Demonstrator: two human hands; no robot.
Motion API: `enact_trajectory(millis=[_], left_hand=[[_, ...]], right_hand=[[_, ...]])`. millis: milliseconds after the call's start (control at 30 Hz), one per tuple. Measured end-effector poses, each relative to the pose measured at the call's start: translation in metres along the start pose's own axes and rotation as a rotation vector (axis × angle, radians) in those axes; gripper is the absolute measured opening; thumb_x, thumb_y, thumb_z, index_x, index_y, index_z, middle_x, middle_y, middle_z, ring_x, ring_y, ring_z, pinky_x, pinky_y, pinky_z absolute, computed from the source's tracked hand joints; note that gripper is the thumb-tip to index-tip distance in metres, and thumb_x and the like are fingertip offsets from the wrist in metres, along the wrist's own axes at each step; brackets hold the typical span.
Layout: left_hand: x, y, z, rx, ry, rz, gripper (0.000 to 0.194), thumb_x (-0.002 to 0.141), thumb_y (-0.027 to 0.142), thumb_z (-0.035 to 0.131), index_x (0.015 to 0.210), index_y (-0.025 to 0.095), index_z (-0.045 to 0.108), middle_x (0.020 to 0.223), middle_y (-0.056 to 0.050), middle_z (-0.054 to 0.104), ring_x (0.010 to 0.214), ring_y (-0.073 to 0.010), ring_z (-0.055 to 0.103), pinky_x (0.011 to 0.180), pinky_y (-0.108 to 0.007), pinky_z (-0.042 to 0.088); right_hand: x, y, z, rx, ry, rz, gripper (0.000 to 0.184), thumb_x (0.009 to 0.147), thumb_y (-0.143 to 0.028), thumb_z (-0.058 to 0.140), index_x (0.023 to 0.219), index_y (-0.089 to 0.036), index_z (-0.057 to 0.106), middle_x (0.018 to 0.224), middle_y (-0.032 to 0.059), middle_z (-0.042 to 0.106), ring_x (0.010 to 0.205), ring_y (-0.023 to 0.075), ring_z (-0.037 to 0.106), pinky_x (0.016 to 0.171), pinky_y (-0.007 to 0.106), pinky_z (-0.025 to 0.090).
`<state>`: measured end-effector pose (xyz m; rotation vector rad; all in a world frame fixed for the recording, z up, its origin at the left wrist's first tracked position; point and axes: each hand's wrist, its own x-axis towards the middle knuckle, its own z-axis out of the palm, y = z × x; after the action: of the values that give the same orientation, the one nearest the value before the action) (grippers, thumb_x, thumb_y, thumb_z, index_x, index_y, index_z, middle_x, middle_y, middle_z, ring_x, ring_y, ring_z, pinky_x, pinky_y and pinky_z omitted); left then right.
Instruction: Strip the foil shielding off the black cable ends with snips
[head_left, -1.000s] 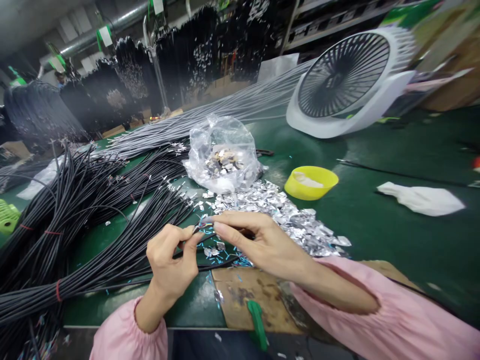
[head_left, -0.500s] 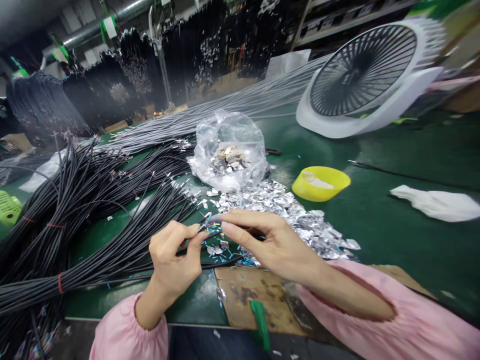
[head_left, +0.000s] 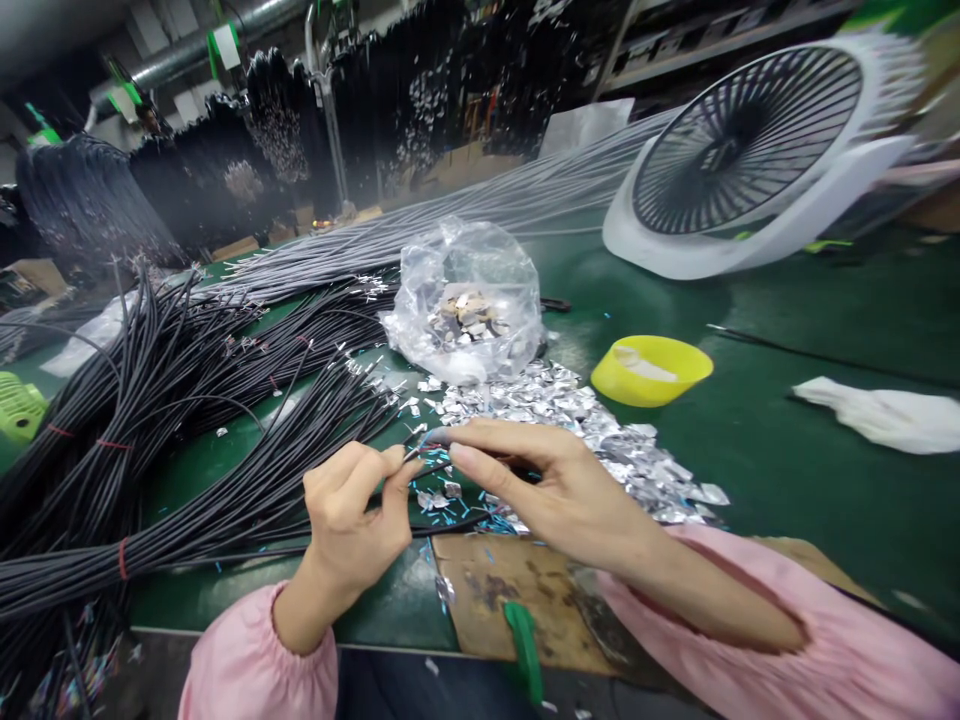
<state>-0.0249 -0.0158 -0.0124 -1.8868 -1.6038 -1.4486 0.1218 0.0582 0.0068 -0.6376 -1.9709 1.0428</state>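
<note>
My left hand (head_left: 356,515) pinches a black cable (head_left: 412,456) close to its stripped end, thumb against bent forefinger. From that end, thin coloured wires (head_left: 431,440), blue and red among them, run to the fingertips of my right hand (head_left: 544,480). Its thumb and forefinger are closed on these wires, which partly hides them. Under both hands lie blue wire scraps (head_left: 450,515) and a spread of silver foil pieces (head_left: 630,450). Left of my hands, a bundle of black cables (head_left: 225,500) is tied with a red band.
A clear plastic bag (head_left: 469,300) with small pieces inside stands beyond my hands. To the right are a yellow cup-like ring (head_left: 652,370), a white fan (head_left: 750,160) and a white cloth-like item (head_left: 885,412). A stained board (head_left: 495,590) with a green strap (head_left: 523,640) lies at the near edge.
The view has shifted slightly, so most things sit a little further right. Both hands keep nearly the same pose; the wires between them now lean more toward my right fingertips.
</note>
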Motion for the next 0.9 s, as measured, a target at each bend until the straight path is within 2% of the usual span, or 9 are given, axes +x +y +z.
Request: enact_trajectory(millis=[467, 600, 733, 833, 900], left_hand=[[-0.0014, 0.0007, 0.0012, 0.070, 0.002, -0.004, 0.009, 0.078, 0.014, 0.061, 0.070, 0.017, 0.061, 0.056, 0.002, 0.058, 0.051, -0.0082, 0.053, 0.050, -0.020, 0.043], [0.0002, 0.0052, 0.0005, 0.083, 0.034, -0.013, 0.004, 0.078, 0.013, 0.063, 0.077, 0.017, 0.062, 0.066, 0.001, 0.064, 0.057, -0.0081, 0.058, 0.055, -0.019, 0.046], [0.0007, 0.0074, -0.0019, 0.033, 0.004, -0.147, 0.002, 0.077, 0.018, 0.065, 0.077, 0.017, 0.063, 0.067, 0.000, 0.065, 0.057, -0.0090, 0.059, 0.053, -0.019, 0.047], [0.0021, 0.0079, -0.0028, -0.120, -0.065, -0.346, 0.009, 0.079, 0.022, 0.061, 0.072, 0.017, 0.064, 0.059, 0.001, 0.062, 0.048, -0.0085, 0.056, 0.045, -0.019, 0.043], [0.0056, 0.0088, -0.0041, -0.264, -0.160, -0.514, 0.017, 0.080, 0.026, 0.058, 0.067, 0.016, 0.063, 0.053, 0.002, 0.057, 0.040, -0.0070, 0.052, 0.039, -0.018, 0.038]], right_hand=[[0.0006, -0.0028, -0.0007, -0.033, -0.007, 0.000, 0.027, 0.084, -0.035, 0.051, 0.077, -0.019, 0.072, 0.060, 0.0029, 0.065, 0.055, 0.0135, 0.059, 0.050, 0.024, 0.047], [-0.0003, -0.0013, 0.0001, -0.046, 0.043, -0.018, 0.022, 0.083, -0.029, 0.053, 0.078, -0.019, 0.072, 0.064, 0.0036, 0.067, 0.057, 0.0138, 0.061, 0.052, 0.024, 0.048], [-0.0010, -0.0002, 0.0009, -0.067, 0.096, -0.044, 0.020, 0.081, -0.024, 0.054, 0.078, -0.020, 0.073, 0.065, 0.0037, 0.068, 0.060, 0.0145, 0.063, 0.053, 0.024, 0.050], [-0.0014, 0.0004, 0.0012, -0.100, 0.112, -0.070, 0.020, 0.082, -0.023, 0.054, 0.078, -0.019, 0.073, 0.065, 0.0040, 0.068, 0.059, 0.0147, 0.063, 0.053, 0.025, 0.050], [-0.0017, 0.0006, 0.0012, -0.124, 0.114, -0.083, 0.021, 0.082, -0.024, 0.054, 0.079, -0.019, 0.073, 0.067, 0.0046, 0.069, 0.060, 0.0149, 0.064, 0.054, 0.025, 0.050]])
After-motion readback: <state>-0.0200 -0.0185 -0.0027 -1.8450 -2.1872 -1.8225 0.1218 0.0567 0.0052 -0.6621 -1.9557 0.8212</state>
